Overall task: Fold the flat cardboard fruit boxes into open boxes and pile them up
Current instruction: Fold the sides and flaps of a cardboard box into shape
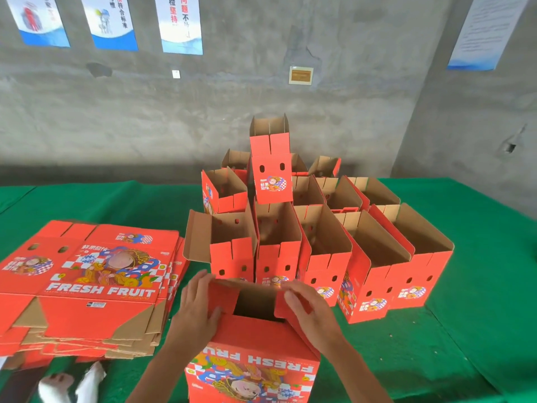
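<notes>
Red cardboard box [252,356] stands upturned at the near edge of the green worktop [479,330]. Left hand [197,303] and right hand [305,301] lie flat, fingers straight, pressing its end flaps inward. Flat boxes [87,286] are stacked at left; folded open boxes [319,242] are piled behind.

The light is soft and even, like daylight, and the red boxes [319,248] and green counter [479,286] look bright. A dark shadow band lies along the grey wall [203,112] at 9 o'clock, just above the counter. The picture is a bit fuzzy, and straight lines bend near the edges, most at 3 o'clock.
</notes>
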Demonstrator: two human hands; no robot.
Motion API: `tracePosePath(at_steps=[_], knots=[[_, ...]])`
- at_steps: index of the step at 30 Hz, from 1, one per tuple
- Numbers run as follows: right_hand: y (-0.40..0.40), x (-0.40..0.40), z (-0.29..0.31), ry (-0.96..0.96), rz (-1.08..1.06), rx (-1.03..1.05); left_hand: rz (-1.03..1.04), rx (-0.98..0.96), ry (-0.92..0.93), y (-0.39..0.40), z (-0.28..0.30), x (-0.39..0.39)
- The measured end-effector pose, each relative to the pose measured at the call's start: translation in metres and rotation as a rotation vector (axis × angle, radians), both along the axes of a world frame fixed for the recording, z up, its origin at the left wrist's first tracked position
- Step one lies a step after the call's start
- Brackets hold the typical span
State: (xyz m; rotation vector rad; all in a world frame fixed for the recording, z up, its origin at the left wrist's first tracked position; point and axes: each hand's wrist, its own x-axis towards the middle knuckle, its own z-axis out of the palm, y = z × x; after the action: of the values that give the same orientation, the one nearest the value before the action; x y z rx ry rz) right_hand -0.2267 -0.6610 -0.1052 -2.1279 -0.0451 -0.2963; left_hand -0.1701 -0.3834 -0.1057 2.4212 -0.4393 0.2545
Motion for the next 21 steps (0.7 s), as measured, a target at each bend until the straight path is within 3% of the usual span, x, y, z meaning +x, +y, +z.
tracePosePath(at_steps=[2, 5, 7, 10, 14, 16, 19, 21], knots=[[-0.001, 0.0, -0.004, 0.013, 0.035, 0.019, -0.03, -0.074, 0.017, 0.0, 0.003, -0.001], [-0.006, 0.003, -0.002, 0.104, 0.07, -0.255, -0.119, -0.175, 0.13, 0.005, 0.004, -0.001], [-0.005, 0.007, 0.004, 0.183, 0.082, -0.368, -0.097, -0.059, 0.205, 0.004, 0.007, 0.002], [0.003, 0.016, 0.007, 0.204, 0.03, -0.529, -0.05, 0.319, 0.281, -0.004, 0.006, 0.009], [0.014, 0.024, 0.003, 0.203, -0.065, -0.732, 0.094, 0.367, 0.285, -0.017, 0.001, 0.018], [0.013, 0.024, 0.001, 0.184, -0.14, -0.571, 0.139, 0.362, 0.238, -0.019, -0.004, 0.022], [0.005, 0.022, 0.003, 0.138, -0.395, -0.143, 0.158, 0.357, 0.243, -0.017, -0.009, 0.033], [0.001, 0.021, 0.005, 0.266, -0.488, 0.029, 0.178, 0.346, 0.276, -0.014, -0.01, 0.044]])
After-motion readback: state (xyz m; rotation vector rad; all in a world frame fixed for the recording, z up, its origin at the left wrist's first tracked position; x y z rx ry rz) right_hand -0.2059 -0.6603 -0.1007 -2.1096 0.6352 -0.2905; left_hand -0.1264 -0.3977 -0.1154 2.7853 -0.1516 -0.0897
